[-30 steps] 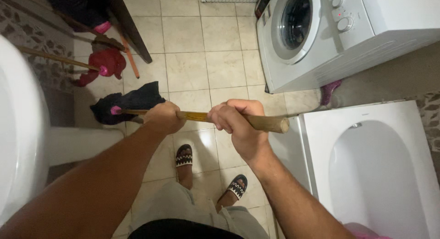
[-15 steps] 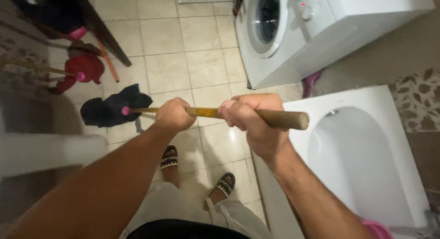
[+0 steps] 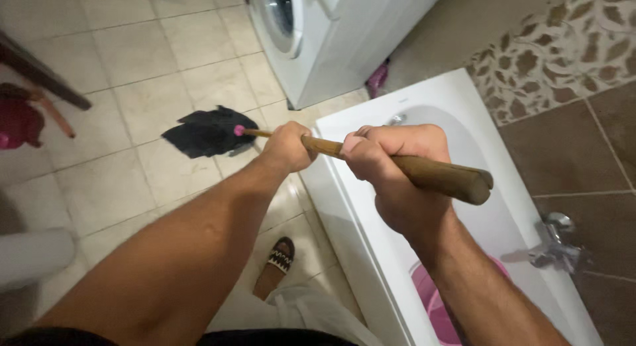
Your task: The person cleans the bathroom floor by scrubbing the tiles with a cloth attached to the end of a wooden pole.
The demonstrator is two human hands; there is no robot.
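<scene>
Beige-tiled bathroom floor (image 3: pixel 132 101) at upper left carries a black mop head (image 3: pixel 207 131), its wooden handle (image 3: pixel 424 172) clenched by both hands, left hand (image 3: pixel 288 146) and right hand (image 3: pixel 391 167), mid-frame.

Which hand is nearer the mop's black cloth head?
The left hand, gripping the wooden handle lower down towards the black cloth; the right hand grips near the handle's free end.

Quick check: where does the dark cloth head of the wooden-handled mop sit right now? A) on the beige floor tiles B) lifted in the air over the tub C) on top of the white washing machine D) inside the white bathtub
A: the dark cloth mop head lies flat on the beige floor tiles, left of the white bathtub and in front of the white washing machine, with both hands gripping the wooden handle.
</scene>
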